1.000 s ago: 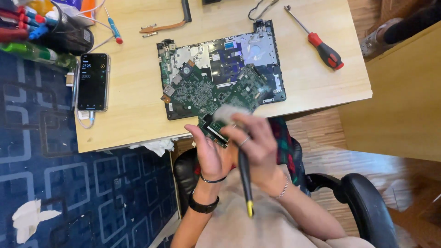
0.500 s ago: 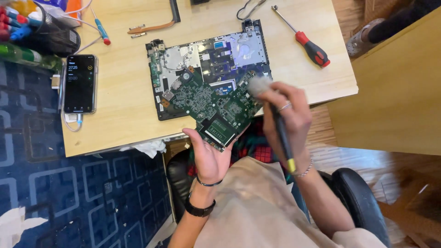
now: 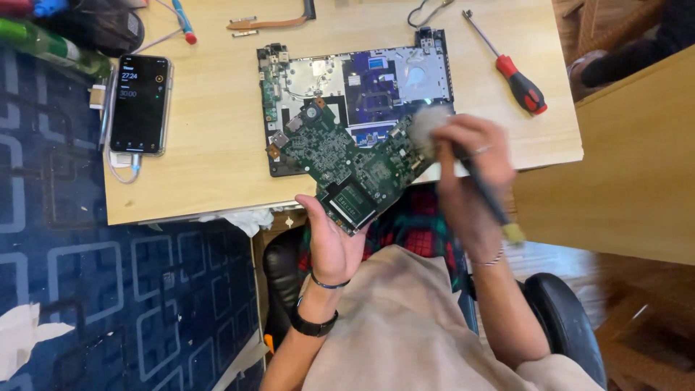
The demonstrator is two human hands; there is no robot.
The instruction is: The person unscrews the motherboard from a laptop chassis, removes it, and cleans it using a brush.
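Observation:
A green laptop circuit board (image 3: 340,156) lies tilted over the near edge of an opened laptop base (image 3: 362,80) on the wooden table (image 3: 210,123). My left hand (image 3: 329,242) supports the board's near corner from below, at the table's front edge. My right hand (image 3: 467,163) grips a dark-handled brush (image 3: 489,199) with a yellow end. Its pale bristle head (image 3: 426,127) rests against the board's right end and looks blurred.
A red-handled screwdriver (image 3: 510,69) lies at the table's right. A phone (image 3: 140,103) with a lit dark screen and cable sits at the left. A copper heat pipe (image 3: 271,22) lies at the back. A black chair arm (image 3: 565,326) is by my right elbow.
The brush has moved from in front of my chest up and right onto the board's right end. My left hand has stayed under the board's near corner.

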